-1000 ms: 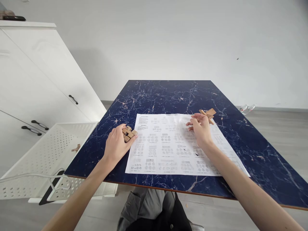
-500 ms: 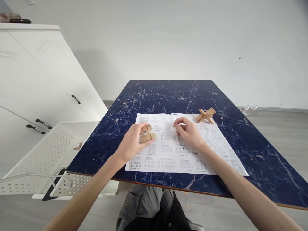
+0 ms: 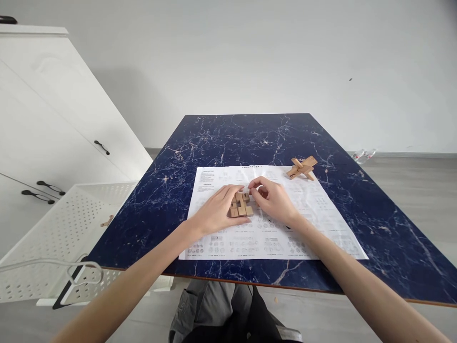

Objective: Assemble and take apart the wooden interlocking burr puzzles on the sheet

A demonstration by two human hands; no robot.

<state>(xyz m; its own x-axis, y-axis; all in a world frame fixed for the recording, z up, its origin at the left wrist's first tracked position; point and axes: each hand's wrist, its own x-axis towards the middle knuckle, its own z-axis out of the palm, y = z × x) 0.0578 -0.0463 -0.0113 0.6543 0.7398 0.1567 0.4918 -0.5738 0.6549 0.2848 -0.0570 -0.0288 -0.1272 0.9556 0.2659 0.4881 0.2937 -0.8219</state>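
Observation:
My left hand (image 3: 217,209) is wrapped round a wooden interlocking puzzle (image 3: 241,210) made of notched blocks, with a dark mark on one block. The puzzle is held low over a printed instruction sheet (image 3: 210,190) that lies on the table. Close to the puzzle's right side is my right hand (image 3: 273,200), its fingers curled with thumb and index together. What they hold, if anything, is hidden. Beyond the right hand, on the sheet's far right edge, rests another wooden puzzle (image 3: 303,168) of crossed bars.
The blue marble-patterned table (image 3: 243,138) has its near edge at my lap. On the left stand a white perforated basket (image 3: 64,224) with a small wooden piece (image 3: 107,221) in it, and a white cabinet (image 3: 71,109). Plastic bottles (image 3: 364,155) are on the floor at right.
My left hand has brought the wooden puzzle to the right, close to my right hand. My right hand stays curled in about the same place. The view has shifted slightly.

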